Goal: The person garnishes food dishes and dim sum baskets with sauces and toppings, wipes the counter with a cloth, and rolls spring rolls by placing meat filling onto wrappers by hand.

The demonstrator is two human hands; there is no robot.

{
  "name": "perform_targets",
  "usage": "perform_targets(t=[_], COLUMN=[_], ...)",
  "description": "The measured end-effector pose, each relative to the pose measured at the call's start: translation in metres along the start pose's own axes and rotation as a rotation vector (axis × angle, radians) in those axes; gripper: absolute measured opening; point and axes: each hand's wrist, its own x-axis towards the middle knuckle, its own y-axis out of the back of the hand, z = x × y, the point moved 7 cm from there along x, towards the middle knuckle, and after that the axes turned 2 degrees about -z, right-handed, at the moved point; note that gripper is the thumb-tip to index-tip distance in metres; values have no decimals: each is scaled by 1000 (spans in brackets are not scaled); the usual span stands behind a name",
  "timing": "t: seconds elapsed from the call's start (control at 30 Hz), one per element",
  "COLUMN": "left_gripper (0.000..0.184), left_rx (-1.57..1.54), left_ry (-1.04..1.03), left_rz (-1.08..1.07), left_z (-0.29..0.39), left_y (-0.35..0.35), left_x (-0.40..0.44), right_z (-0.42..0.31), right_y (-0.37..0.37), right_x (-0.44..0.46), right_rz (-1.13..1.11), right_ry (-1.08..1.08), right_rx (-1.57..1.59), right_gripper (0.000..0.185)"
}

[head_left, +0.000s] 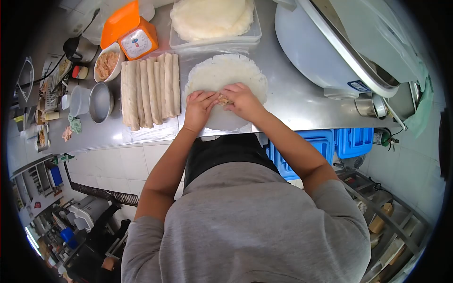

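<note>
A round, thin, whitish wrapper sheet lies flat on the steel table in front of me. On its middle sits a small lump of pinkish minced filling, partly hidden by my fingers. My left hand presses its curled fingers against the filling's left end. From the other side, my right hand closes its fingers around the right end. To the left, several long pale rolls lie side by side on plastic film. A white bowl of the same-looking minced filling stands beyond them.
An orange kitchen scale stands behind the rolls. At the back, a clear tray holds stacked wrapper sheets. A large pale tub takes up the right side. A metal bowl sits at left; blue crates are below the table edge.
</note>
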Motion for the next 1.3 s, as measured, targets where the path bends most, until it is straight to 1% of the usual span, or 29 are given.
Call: perform_targets(t=[0.07, 0.1, 0.17, 0.27, 0.3, 0.4, 0.57, 0.6, 0.67, 0.7, 0.77, 0.8, 0.87, 0.9, 0.97, 1.0, 1.1, 1.17, 1.2, 1.27, 1.3], left_gripper=[35, 34, 31, 30, 30, 29, 29, 30, 30, 29, 28, 27, 25, 25, 24, 25, 27, 25, 24, 23, 23], left_rx=[4, -31, -105, -99, -114, -111, -3, 14, 45, 27, -13, 36, 140, 130, 104, 83, 49, 54, 55, 52, 32], left_ry=[-26, 24, 132, 145, 141, 116, 102, 111, 126, 65, -48, -44, -37, -3, 63, 58, 58, 66, 29, -31, -44], left_rz=[36, 59, 109, -87, -83, -80, -169, -120, -16, -27, -55, -74, -116, -118, -120, -133, -148, -143, -81, 53, 46], left_z=[-1, -2, -2, -22, -23, -28, -37, -33, -22, -24, -29, -31, -36, -36, -33, -35, -42, -44, -42, -35, -32], left_y=[6, 13, 24, 11, 13, 24, 28, 35, 47, 44, 39, 39, 47, 52, 58, 52, 43, 47, 51, 53, 45], left_x=[-1, -1, -4, -4, -7, -6, -8, -8, -7, -6, -8, -8, -5, -4, -2, -3, -6, -8, -7, -9, -10], right_z=[3, 4, -2, -6, -6, -3, -8, -9, -19, -25, -26, -25, -22, -22, -32, -36, -29, -29, -31, -30, -28], right_y=[-6, -8, -7, -22, -27, -23, -31, -32, -25, -22, -37, -44, -45, -45, -46, -45, -62, -42, -29, -12, -9], right_x=[1, 3, 9, 12, 16, 20, 27, 28, 30, 31, 35, 38, 39, 40, 44, 45, 50, 43, 39, 29, 22], right_rz=[-40, -62, -41, -76, -95, -103, -96, -100, -13, 30, 2, -12, -3, 2, 30, 42, -86, -50, -32, -2, 13], right_ry=[-77, -112, -81, -58, -47, -110, -112, -101, -110, -116, -81, -55, -72, -81, -78, -78, -75, -159, -199, -278, -326], right_rx=[-25, -42, -91, -68, -47, -69, -59, -54, -89, -106, -127, -138, -106, -89, -135, -159, -77, 87, 168, 159, 157], right_gripper=[37, 37, 33, 27, 24, 19, 20, 20, 19, 18, 16, 15, 13, 13, 17, 20, 28, 34, 37, 41, 43])
